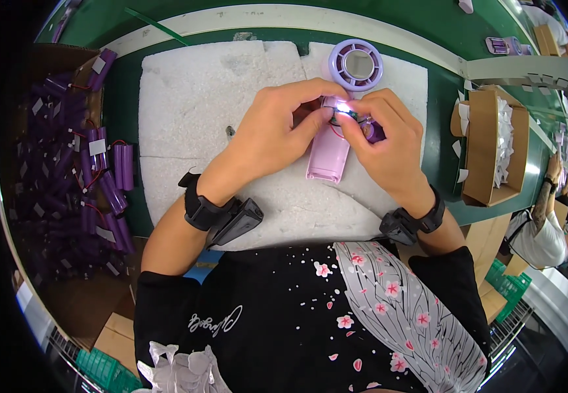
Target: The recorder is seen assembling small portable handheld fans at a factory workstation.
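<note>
A handheld fan lies on the white foam pad (185, 131), its round lilac head (334, 65) at the far side. The pink handle shell (327, 157) points toward me with its inside showing. My left hand (277, 121) grips the upper handle, thumb and fingers closed at its left edge. Thumb and fingertips of my right hand (388, 131) pinch a small green circuit board (352, 116) at the top of the handle. A bright white light shines at the fingertips and washes out detail. Beside the board, a purple part (376, 133) is partly hidden under my right hand.
At left stands a large cardboard box full of purple battery packs with wires (48, 170); several packs (123, 167) lie at its edge. On the right is an open carton (490, 147) with white pieces. Metal rails border the green bench. A person (539, 232) sits farther right.
</note>
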Demonstrator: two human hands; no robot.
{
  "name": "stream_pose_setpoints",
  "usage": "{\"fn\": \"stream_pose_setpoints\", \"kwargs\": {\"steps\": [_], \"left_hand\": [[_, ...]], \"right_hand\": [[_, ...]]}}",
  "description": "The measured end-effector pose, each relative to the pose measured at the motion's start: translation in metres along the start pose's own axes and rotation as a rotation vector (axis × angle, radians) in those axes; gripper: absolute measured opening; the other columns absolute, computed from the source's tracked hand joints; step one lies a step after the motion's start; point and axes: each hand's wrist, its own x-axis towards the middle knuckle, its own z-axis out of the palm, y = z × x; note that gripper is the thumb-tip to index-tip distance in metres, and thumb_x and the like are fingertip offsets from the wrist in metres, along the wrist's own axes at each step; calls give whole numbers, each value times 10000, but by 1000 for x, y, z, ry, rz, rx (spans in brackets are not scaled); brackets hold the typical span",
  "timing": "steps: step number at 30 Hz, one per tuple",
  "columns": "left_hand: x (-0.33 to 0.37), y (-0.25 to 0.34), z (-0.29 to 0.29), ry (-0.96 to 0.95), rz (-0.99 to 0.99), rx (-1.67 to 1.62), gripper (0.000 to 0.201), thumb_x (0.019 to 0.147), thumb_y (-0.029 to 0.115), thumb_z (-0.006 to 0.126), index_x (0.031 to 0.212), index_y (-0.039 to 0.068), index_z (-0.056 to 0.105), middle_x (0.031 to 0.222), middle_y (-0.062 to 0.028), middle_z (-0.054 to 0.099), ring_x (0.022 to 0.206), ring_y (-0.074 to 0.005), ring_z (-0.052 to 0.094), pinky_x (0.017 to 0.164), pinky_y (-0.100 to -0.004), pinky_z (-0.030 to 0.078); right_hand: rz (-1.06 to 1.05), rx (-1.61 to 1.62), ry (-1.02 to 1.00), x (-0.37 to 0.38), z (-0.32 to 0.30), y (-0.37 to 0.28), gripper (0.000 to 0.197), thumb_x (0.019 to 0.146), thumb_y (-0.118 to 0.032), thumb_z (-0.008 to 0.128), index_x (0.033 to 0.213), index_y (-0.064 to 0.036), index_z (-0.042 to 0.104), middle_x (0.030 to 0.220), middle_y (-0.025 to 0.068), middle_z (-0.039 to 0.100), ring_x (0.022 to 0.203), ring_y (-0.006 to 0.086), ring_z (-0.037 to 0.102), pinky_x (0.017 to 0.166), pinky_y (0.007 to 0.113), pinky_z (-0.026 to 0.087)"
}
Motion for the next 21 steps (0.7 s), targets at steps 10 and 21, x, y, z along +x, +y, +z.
{"fn": "stream_pose_setpoints", "kwargs": {"steps": [10,21], "left_hand": [[6,2,-10,-83,134,357,258,812,34,613,1031,106,729,1046,-161,669,806,-273,667,737,-320,529],[3,4,-13,-44,71,256,320,767,35,611,1047,126,734,1016,-117,654,770,-217,644,710,-290,523]], "right_hand": [[329,179,-397,10,-28,-3,332,739,-98,771,1004,-16,590,831,71,603,640,115,541,583,251,449],[784,689,-457,-3,-61,5,320,833,-24,663,1143,-1,587,1002,76,632,700,114,621,576,257,491]]}}
